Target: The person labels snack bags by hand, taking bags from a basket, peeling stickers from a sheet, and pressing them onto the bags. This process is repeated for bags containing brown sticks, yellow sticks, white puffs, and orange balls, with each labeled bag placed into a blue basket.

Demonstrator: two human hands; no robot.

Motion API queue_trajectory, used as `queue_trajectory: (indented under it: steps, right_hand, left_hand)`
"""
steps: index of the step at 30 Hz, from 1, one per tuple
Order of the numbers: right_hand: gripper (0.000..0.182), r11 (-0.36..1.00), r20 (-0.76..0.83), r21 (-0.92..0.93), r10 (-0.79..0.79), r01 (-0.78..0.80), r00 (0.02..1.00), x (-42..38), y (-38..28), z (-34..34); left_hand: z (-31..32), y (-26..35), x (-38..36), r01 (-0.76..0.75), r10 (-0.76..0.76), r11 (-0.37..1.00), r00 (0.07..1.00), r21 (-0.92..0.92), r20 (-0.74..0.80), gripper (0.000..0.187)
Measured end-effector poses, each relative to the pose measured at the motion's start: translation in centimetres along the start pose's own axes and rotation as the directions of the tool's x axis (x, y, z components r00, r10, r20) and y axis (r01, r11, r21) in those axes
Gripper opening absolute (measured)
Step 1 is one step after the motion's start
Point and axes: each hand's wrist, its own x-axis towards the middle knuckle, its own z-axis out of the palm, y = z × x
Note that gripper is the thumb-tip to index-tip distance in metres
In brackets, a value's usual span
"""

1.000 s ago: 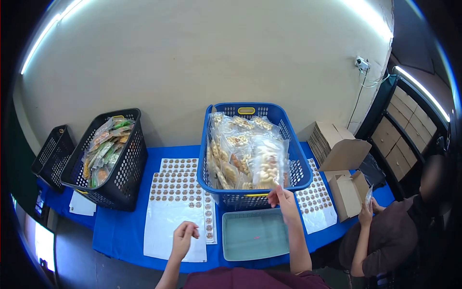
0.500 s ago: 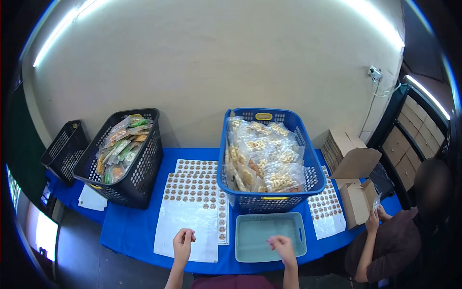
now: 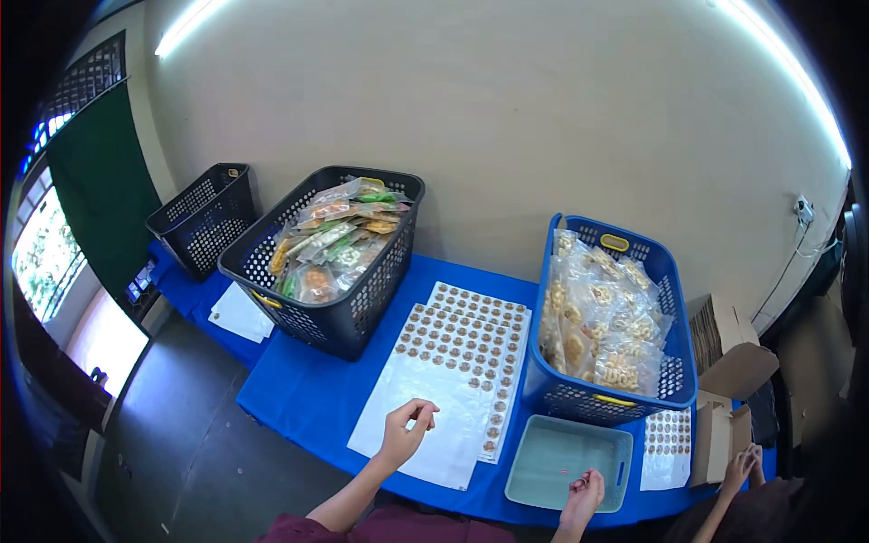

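My left hand (image 3: 407, 433), fingers curled and thumb tip against them, hangs over the bare lower part of a sheet of round brown stickers (image 3: 425, 398). Over the front right rim of a grey-green plastic tray (image 3: 534, 484) is my right hand (image 3: 584, 496), its fingers bent together. A tiny pink spot (image 3: 564, 471) shows just left of those fingertips. What either hand pinches, if anything, is too small to make out. Behind the tray stands a blue basket (image 3: 625, 412) full of clear snack packets (image 3: 611, 312).
A black basket (image 3: 348, 317) of mixed packets stands back left, a second black basket (image 3: 204, 222) beyond it. At right are another sticker sheet (image 3: 665, 452), an open cardboard box (image 3: 720, 443) and another person's hands (image 3: 747, 466). Blue cloth (image 3: 303, 389) covers the table.
The view has turned left, so everything sits further right and tilted. My left hand remains over the sticker sheet; my right hand has moved toward the tray's front right edge.
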Motion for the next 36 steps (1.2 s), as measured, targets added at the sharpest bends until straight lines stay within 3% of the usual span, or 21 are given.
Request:
queue_trajectory:
  steps: [4,8,11,18,22,26,29,31,32,34,35,36]
  right_hand:
    - [0.007,0.992,0.045,0.055,0.109,-0.111,0.993,-1.3,4.3,5.1]
    - [0.007,0.965,0.302,-0.017,0.253,-0.260,0.919,-5.1,7.2,13.2]
    - [0.007,0.962,0.432,-0.116,0.274,-0.248,0.859,-7.7,8.4,17.7]
    - [0.009,0.963,0.428,-0.137,0.269,-0.233,0.863,-11.2,10.9,21.5]
    - [0.008,0.974,0.328,-0.106,0.225,-0.201,0.917,-11.9,11.6,20.6]
    - [0.007,0.986,0.230,-0.079,0.160,-0.146,0.960,-12.0,11.7,19.1]
    - [0.006,0.991,0.178,-0.061,0.128,-0.119,0.976,-12.3,11.5,18.1]
    - [0.006,0.994,0.153,-0.039,0.110,-0.105,0.982,-12.7,11.4,17.9]
    - [0.006,0.995,0.136,-0.028,0.101,-0.098,0.985,-12.9,11.3,17.8]
    - [0.006,0.995,0.152,-0.048,0.093,-0.087,0.984,-13.2,11.1,17.5]
    - [0.007,0.995,0.154,-0.058,0.085,-0.077,0.984,-13.4,11.2,17.6]
    - [0.007,0.995,0.156,-0.070,0.078,-0.068,0.985,-13.6,11.1,17.6]
  left_hand:
    - [-5.5,-0.3,0.9,-0.006,0.015,0.995,0.996,0.102,-0.087,0.016]
    - [-10.8,-0.9,2.1,0.015,0.006,0.994,0.981,0.108,-0.192,0.016]
    - [-15.0,-0.3,4.0,-0.009,0.023,0.998,0.967,0.056,-0.253,0.015]
    - [-22.7,2.6,9.4,-0.111,0.068,0.989,0.929,-0.100,-0.363,0.020]
    - [-24.2,2.1,12.2,-0.161,0.121,0.978,0.955,-0.131,-0.271,0.018]
    - [-25.1,2.1,16.5,-0.170,0.169,0.985,0.979,0.004,-0.116,0.018]
    - [-26.5,1.4,21.5,-0.197,0.163,0.921,0.979,0.335,0.126,0.026]
    - [-27.8,-1.7,26.2,-0.243,0.081,0.841,0.940,0.484,0.332,0.033]
    - [-29.1,-3.5,28.8,-0.264,-0.040,0.788,0.880,0.556,0.473,0.043]
    - [-30.7,-5.8,33.3,-0.114,-0.479,0.533,0.776,0.838,0.410,0.065]
    - [-31.6,-7.9,35.2,-0.160,-0.519,0.402,0.772,0.902,0.368,0.078]
    - [-32.2,-8.6,35.7,-0.157,-0.520,0.378,0.779,0.912,0.349,0.084]
